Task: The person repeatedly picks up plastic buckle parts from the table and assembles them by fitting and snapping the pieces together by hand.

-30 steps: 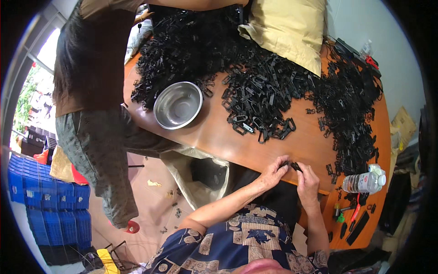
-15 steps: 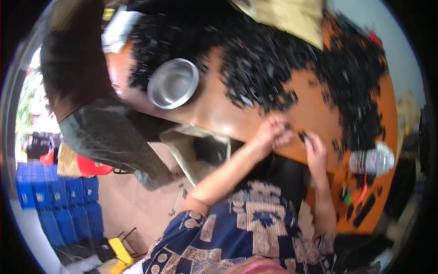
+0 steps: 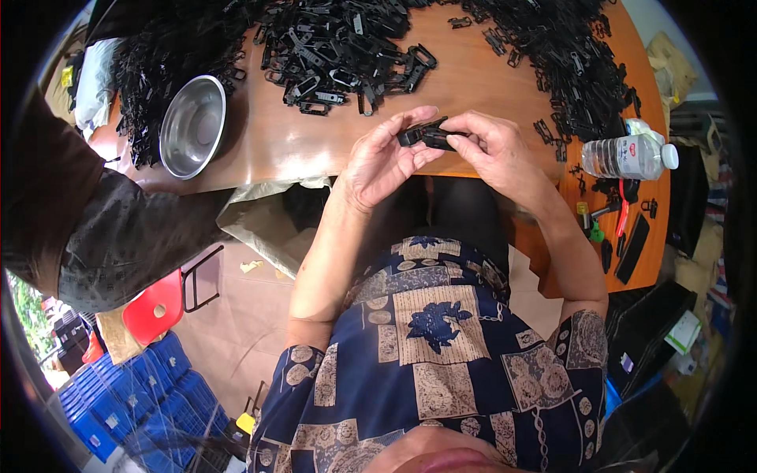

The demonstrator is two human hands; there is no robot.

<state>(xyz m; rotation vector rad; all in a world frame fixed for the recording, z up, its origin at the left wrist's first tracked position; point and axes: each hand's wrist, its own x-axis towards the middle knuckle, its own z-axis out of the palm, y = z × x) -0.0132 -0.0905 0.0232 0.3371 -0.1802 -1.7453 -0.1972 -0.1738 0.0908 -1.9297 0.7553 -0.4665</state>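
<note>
In front of my body, above the table's near edge, both hands hold small black plastic parts [image 3: 426, 135] that meet end to end. My left hand [image 3: 377, 162] is palm up, its thumb and curled fingers around the left end. Thumb and fingers of my right hand [image 3: 498, 151] pinch the right end. Whether these are two separate pieces or one joined piece I cannot tell. Beyond my hands lies a heap of similar black plastic clip-like parts [image 3: 347, 47], some with long open slots.
More black parts [image 3: 564, 79] spread along the right of the wooden table [image 3: 292, 138]. A steel bowl [image 3: 189, 130] stands at left, beside another person's dark-clothed arm and leg [image 3: 134, 236]. A plastic bottle [image 3: 627, 158] lies at right near small tools. Below the edge hangs a pale sack [image 3: 264, 229].
My hands were apart, a small black piece at each; now they are together with the pieces touching. The view has shifted, and the other person appears lower at left.
</note>
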